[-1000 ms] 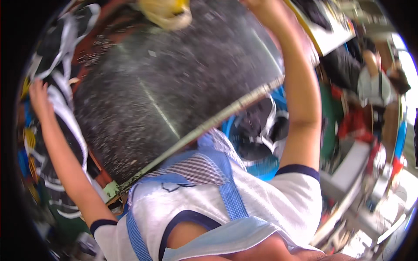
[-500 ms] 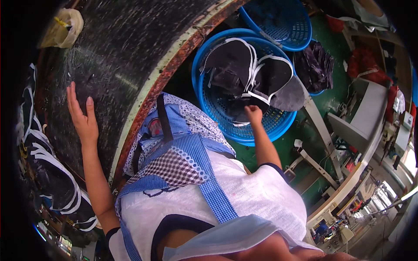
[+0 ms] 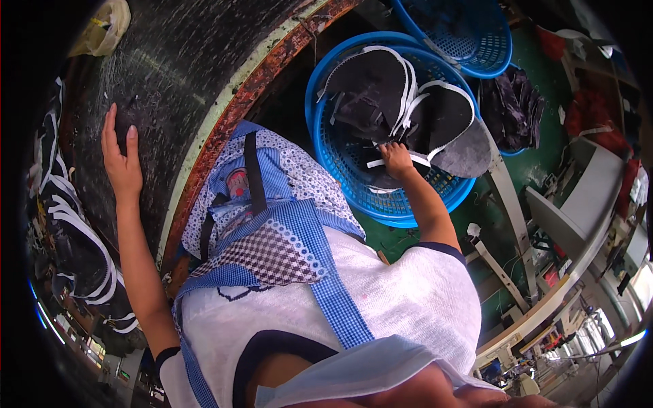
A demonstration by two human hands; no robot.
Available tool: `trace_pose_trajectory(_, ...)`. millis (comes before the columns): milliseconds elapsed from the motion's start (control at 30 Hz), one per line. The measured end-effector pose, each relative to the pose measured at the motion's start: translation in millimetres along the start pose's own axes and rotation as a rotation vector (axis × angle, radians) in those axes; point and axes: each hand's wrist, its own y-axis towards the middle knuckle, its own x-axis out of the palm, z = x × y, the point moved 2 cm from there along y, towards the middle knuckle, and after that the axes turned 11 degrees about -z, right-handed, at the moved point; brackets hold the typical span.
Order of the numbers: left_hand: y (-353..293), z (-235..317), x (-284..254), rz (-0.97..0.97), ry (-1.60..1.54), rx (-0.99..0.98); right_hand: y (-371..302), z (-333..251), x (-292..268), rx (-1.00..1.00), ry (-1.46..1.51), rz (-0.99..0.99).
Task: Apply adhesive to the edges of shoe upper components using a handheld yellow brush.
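Note:
My left hand [image 3: 124, 162] rests over the dark, scuffed tabletop [image 3: 183, 75], fingers stretched out and thumb apart, holding nothing. On the right, my right hand [image 3: 397, 162] reaches down into a round blue plastic basket [image 3: 311, 102]. Its fingers are bent and closed on a dark fabric piece with white edging, low in the pile; the fingertips are partly hidden. Just beyond it lie a rounded dark piece with white edging [image 3: 371, 81] and a similar white-edged piece [image 3: 445, 119], whose grey flap [image 3: 464, 151] hangs over the basket's right rim.
Behind stands another blue basket [image 3: 500, 51], with a bundle of dark fabric [image 3: 513, 112] beside it. A rusty table edge [image 3: 228, 102] curves between my body and the tabletop. White-edged dark pieces [image 3: 88, 255] hang at far left. A pale bag [image 3: 112, 27] sits on the table.
My right hand has moved in among the basket's pieces, and a white-edged strip there has shifted. My left hand stays outstretched over the table. The whole view has shifted slightly.

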Motion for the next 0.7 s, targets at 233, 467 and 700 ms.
trace_pose_trajectory(233, -4, -2, 0, -0.004, 0.058, 0.023, -14, -28, 14, -0.055, 0.069, -0.195)
trace_pose_trajectory(467, -1, -5, -4, -0.013, 0.037, 0.051, -87, -3, -88, 0.115, 0.281, -0.382)
trace_pose_trajectory(700, 11, 73, -1, -0.085, -0.551, 0.090, -193, 91, -290, -0.239, 1.056, 0.059)
